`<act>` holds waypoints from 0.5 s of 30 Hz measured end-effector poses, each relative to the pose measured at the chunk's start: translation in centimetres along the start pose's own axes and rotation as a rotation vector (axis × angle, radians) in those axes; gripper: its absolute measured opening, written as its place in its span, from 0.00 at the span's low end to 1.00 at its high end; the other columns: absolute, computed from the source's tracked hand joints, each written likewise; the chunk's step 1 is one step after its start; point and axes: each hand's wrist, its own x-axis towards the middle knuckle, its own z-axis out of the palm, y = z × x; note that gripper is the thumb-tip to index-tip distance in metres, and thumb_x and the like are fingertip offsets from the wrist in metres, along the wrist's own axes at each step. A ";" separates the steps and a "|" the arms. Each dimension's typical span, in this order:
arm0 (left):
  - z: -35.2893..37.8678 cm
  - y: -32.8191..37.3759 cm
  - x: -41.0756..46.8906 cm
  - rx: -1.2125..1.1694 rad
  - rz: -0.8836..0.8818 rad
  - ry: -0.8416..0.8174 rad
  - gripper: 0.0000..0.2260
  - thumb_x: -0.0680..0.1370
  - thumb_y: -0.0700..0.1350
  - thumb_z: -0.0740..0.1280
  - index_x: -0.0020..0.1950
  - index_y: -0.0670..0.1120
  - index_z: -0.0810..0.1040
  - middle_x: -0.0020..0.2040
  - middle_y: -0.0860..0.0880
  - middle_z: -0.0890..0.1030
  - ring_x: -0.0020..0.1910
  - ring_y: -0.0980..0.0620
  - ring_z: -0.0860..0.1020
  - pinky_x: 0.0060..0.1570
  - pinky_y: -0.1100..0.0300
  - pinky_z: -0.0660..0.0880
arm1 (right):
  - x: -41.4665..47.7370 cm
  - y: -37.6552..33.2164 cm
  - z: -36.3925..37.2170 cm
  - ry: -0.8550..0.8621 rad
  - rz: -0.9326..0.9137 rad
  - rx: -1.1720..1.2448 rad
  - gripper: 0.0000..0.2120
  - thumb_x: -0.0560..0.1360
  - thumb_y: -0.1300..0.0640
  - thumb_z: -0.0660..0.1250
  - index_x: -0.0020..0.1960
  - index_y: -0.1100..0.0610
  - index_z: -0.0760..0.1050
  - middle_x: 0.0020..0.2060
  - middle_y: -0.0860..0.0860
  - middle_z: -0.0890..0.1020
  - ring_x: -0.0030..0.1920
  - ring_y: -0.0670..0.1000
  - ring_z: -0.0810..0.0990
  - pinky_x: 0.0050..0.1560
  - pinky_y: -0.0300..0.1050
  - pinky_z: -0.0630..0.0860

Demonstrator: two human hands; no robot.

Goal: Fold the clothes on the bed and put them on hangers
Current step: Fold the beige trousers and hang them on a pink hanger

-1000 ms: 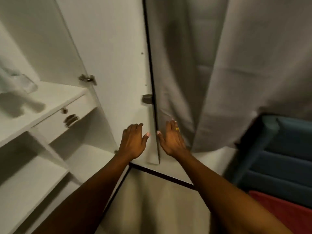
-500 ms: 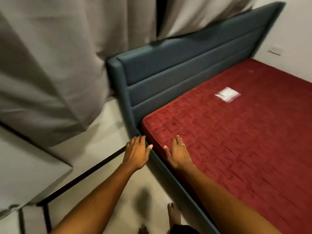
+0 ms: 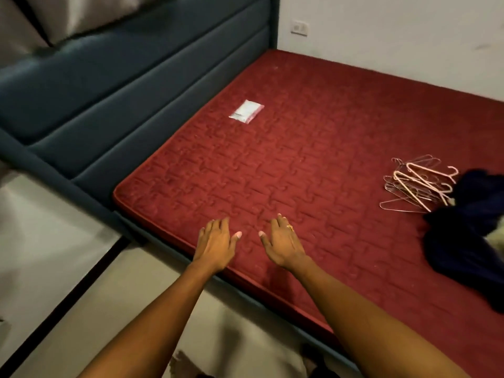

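Clothes (image 3: 463, 255): a dark navy heap at the far right edge of the bed, partly cut off by the frame, with a pale piece showing in its folds. It touches the hangers on its left and lies well apart from both hands.

Bed (image 3: 300, 159): red quilted mattress with a stitched pattern, in a blue-grey frame.

Headboard (image 3: 109, 91): blue-grey, padded in horizontal bands, along the left side of the mattress.

Wall (image 3: 395, 36): plain white, behind the bed.

Floor (image 3: 152, 282): pale, crossed by a dark strip.

Curtain (image 3: 81, 15): grey, blurred, above the headboard.

Left hand (image 3: 215, 245): palm down over the near mattress edge, fingers straight and spread, holding nothing.

Right hand (image 3: 283, 245): just beside the left, palm down, fingers loose and spread, holding nothing. Contact with the mattress cannot be told.

Hangers (image 3: 417, 184): tangled pile of thin pink and wire ones, lying flat on the mattress.

Packet (image 3: 246, 111): small, white and clear, lying alone near the headboard. Its print is too small to read.

Wall socket (image 3: 299, 28): white plate, unmarked as far as can be seen.

Ring (image 3: 290, 227): gold, on a right-hand finger.
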 end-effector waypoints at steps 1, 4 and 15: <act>1.5 2.1 0.1 -0.002 -0.013 -0.012 0.31 0.82 0.63 0.51 0.76 0.42 0.65 0.71 0.38 0.72 0.70 0.38 0.69 0.68 0.42 0.67 | -0.3 2.5 0.0 -0.020 -0.013 -0.001 0.29 0.85 0.43 0.55 0.74 0.64 0.64 0.79 0.68 0.59 0.80 0.66 0.57 0.79 0.59 0.58; 4.9 7.8 -1.0 -0.031 -0.068 -0.073 0.27 0.84 0.59 0.57 0.77 0.42 0.64 0.72 0.38 0.72 0.70 0.38 0.69 0.68 0.42 0.67 | -2.1 9.0 -0.6 -0.098 0.001 -0.001 0.28 0.84 0.43 0.56 0.73 0.64 0.65 0.78 0.68 0.61 0.78 0.67 0.60 0.77 0.60 0.61; 9.6 27.5 -6.1 0.026 0.058 -0.229 0.29 0.84 0.60 0.55 0.78 0.43 0.61 0.73 0.38 0.71 0.71 0.38 0.68 0.66 0.43 0.68 | -14.6 24.9 -7.2 0.033 0.115 0.004 0.27 0.84 0.43 0.57 0.72 0.63 0.66 0.78 0.66 0.62 0.78 0.66 0.61 0.76 0.61 0.62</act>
